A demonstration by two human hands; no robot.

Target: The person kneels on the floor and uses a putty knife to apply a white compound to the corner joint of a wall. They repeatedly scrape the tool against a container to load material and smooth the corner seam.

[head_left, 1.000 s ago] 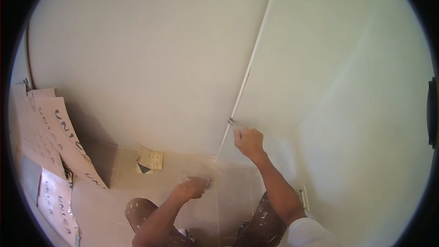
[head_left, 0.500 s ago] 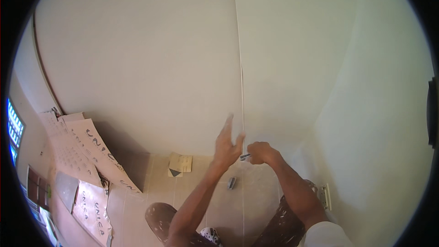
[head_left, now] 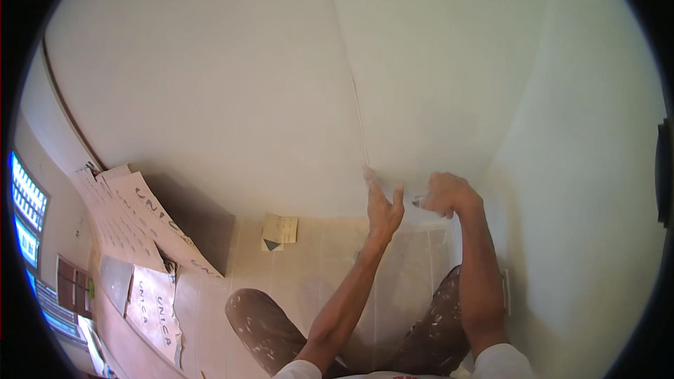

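My left hand [head_left: 381, 207] is raised to the pale wall [head_left: 210, 77], fingers apart, its fingertips at the lower part of a thin white vertical strip [head_left: 357, 102], touching or nearly so. A short way to its right, my right hand [head_left: 448, 195] is curled around a small dark metal tool [head_left: 418, 202], likely a blade, mostly hidden by the fingers, beside the same wall. My paint-flecked knees stand either side below. A small object on the tiled floor [head_left: 323, 260] is mostly hidden behind my left forearm.
Large printed board sheets [head_left: 144, 221] lean at the left. A folded paper piece [head_left: 281, 228] lies near the wall's foot. A side wall [head_left: 576, 189] closes in on the right, with a small pale fitting [head_left: 507, 291] low on it. A barred window [head_left: 28, 189] shows at far left.
My left hand has risen from near the floor to the wall, leaving an object below. My right hand, still curled on the tool, has moved rightward off the strip. The view has shifted.
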